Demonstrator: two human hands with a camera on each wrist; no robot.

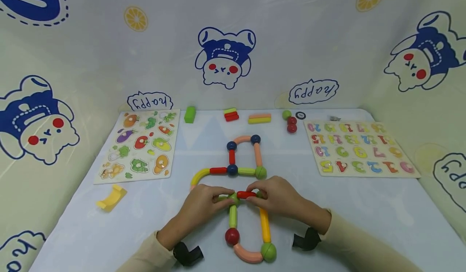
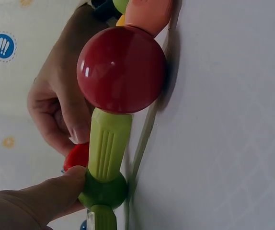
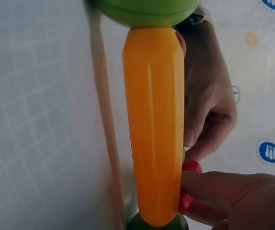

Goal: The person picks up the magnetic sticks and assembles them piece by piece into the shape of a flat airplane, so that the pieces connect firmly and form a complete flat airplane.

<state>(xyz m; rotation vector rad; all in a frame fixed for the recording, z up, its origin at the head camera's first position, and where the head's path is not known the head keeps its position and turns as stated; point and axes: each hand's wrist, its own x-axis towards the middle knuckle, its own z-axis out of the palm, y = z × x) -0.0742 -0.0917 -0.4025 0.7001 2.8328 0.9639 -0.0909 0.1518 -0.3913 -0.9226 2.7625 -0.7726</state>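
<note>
My left hand (image 1: 202, 204) pinches a green ball (image 1: 233, 199) between thumb and fingers. My right hand (image 1: 282, 196) grips a short red rod (image 1: 246, 194) whose left end meets that ball. Part of another green ball is hidden behind the right fingers. Below, a light green rod (image 1: 233, 217), a red ball (image 2: 122, 70), a pink curved rod (image 1: 248, 255), a green ball (image 1: 269, 251) and a yellow-orange rod (image 3: 154, 124) form a loop. Farther up lies a second shape, with dark blue balls (image 1: 232, 170), a red rod (image 1: 218, 170) and a yellow curved rod (image 1: 199, 175).
A vegetable puzzle board (image 1: 136, 150) lies left, a number puzzle board (image 1: 360, 148) right. Along the back are a green block (image 1: 190, 114), short red rods (image 1: 231, 117), a yellow rod (image 1: 259, 120) and loose red balls (image 1: 292, 128). A yellow curved piece (image 1: 111, 198) sits at left.
</note>
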